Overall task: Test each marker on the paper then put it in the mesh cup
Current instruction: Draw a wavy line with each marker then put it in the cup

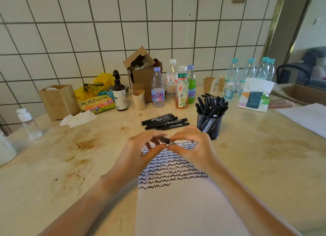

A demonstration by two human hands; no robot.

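You are pinching one marker (165, 140) between the fingers of your left hand (139, 151) and right hand (190, 147) above the paper (176, 200), seemingly working its cap, so next you are dropping it into the mesh cup (210, 124) on the counter (70, 165).

White paper (176, 205) carries rows of black squiggles; behind it lie black markers (165, 121) beside a black mesh cup (209, 125); the bench (74, 165) is beige, brown-stained.
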